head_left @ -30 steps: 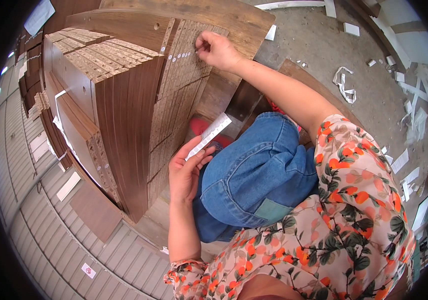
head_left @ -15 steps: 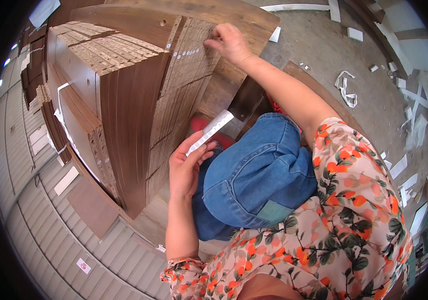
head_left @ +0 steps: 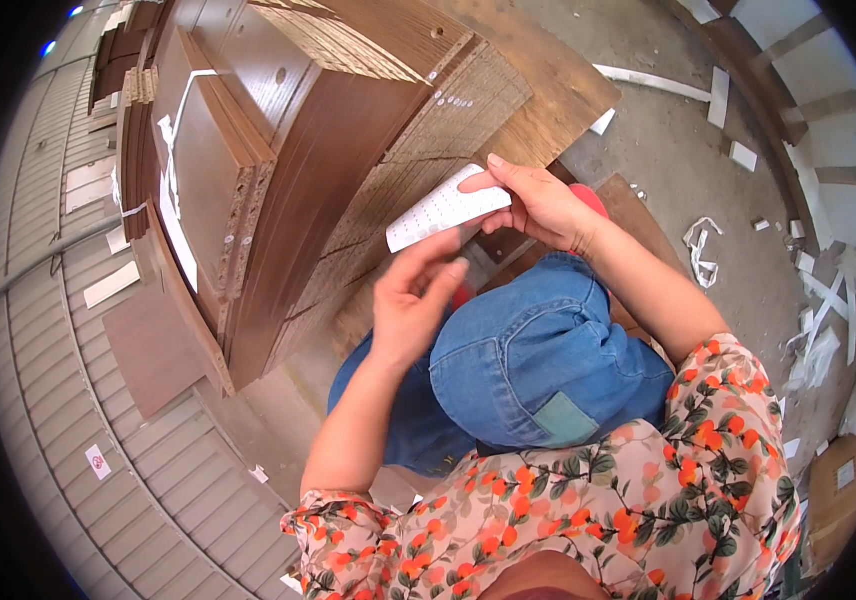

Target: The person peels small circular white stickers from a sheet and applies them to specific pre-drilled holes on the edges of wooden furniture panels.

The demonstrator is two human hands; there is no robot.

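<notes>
White sheet [head_left: 436, 214] is pinched at its right end by the right hand [head_left: 545, 207], just above frame centre. Left hand [head_left: 410, 312] is half-curled below it, blurred; grip can't be told. Brown boards [head_left: 348, 135] are stacked upper left, white dots [head_left: 454, 101] seen on edges.

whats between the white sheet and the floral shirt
In the head view, blue denim lies between the white sheet, held by the right hand, and the floral shirt. The left hand is also there, near the sheet's lower edge.
</notes>
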